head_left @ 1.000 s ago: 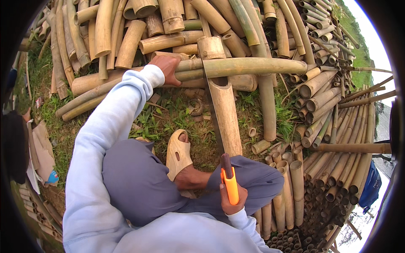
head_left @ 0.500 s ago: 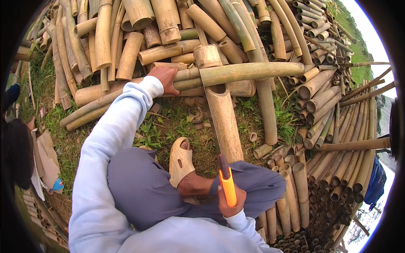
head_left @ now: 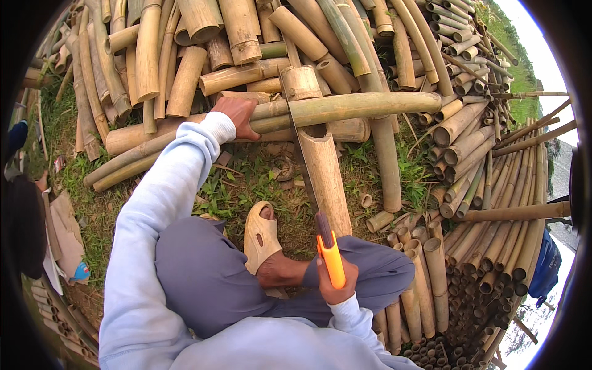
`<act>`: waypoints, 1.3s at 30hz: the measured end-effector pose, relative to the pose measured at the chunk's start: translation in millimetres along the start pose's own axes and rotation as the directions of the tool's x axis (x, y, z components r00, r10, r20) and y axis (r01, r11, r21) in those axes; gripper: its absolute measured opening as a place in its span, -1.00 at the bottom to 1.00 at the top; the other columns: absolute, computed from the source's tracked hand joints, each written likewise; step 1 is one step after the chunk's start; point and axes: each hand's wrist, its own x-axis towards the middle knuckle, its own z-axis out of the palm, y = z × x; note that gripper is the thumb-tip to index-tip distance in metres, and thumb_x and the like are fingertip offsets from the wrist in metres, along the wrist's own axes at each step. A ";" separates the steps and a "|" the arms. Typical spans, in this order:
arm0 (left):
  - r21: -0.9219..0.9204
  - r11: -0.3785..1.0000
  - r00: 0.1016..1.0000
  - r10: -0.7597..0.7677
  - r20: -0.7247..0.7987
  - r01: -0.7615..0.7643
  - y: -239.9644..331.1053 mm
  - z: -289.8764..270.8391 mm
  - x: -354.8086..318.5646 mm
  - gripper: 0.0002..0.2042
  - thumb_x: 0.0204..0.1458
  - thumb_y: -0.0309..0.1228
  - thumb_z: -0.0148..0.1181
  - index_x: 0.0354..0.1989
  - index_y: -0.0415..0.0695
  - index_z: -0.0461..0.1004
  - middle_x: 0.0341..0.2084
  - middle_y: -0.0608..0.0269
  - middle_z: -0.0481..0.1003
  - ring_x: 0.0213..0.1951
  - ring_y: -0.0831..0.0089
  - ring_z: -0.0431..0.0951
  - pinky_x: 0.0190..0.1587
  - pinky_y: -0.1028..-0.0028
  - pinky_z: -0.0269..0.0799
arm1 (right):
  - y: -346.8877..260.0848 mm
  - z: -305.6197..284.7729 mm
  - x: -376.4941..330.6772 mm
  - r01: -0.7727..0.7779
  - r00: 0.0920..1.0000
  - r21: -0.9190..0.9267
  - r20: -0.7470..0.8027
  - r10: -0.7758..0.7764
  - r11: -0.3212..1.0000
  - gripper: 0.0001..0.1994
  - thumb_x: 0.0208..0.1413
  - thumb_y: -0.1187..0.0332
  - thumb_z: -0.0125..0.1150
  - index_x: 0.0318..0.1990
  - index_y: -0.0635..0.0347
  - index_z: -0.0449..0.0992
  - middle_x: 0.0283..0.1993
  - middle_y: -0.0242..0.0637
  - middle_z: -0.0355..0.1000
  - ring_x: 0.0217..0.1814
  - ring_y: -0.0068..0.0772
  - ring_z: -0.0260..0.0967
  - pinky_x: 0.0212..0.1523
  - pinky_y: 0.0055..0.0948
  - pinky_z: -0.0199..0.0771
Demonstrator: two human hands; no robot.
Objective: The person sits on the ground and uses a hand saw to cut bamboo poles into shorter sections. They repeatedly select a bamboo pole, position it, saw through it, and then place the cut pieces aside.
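My right hand (head_left: 338, 280) is closed round the orange handle of a hand saw (head_left: 307, 166), whose long blade runs up and away from me. The blade crosses a greenish bamboo pole (head_left: 364, 105) that lies sideways over a thick notched bamboo piece (head_left: 327, 179). Just left of the blade, my left hand (head_left: 239, 116) grips the pole from above, fingers wrapped over it. A second, thinner pole lies against it on the left side. How deep the blade sits in the bamboo cannot be made out.
Cut bamboo pieces (head_left: 228, 37) are heaped beyond the pole. More bamboo tubes (head_left: 465, 142) are stacked to the right, with upright ones (head_left: 425, 290) beside my right knee. My sandalled foot (head_left: 262, 237) rests on grass. Flattened cardboard (head_left: 66, 231) lies at far left, near another person's dark clothing.
My right hand and the saw handle have moved a little forward, away from me, along the line of the blade. My left hand keeps its hold on the pole.
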 end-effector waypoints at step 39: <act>0.063 0.997 0.998 -0.040 -0.038 0.042 -2.1 -2.6 -8.7 -0.36 -0.22 0.12 0.44 -0.14 -0.19 0.53 -0.27 -0.07 0.64 -0.17 -0.01 0.68 -0.07 0.13 0.59 | -0.8 9.1 -6.2 -0.054 0.998 0.074 -0.024 0.056 0.996 -0.80 0.17 0.54 0.28 -0.06 0.36 0.60 -0.34 -0.09 0.59 -0.30 -0.24 0.63 -0.23 -0.36 0.56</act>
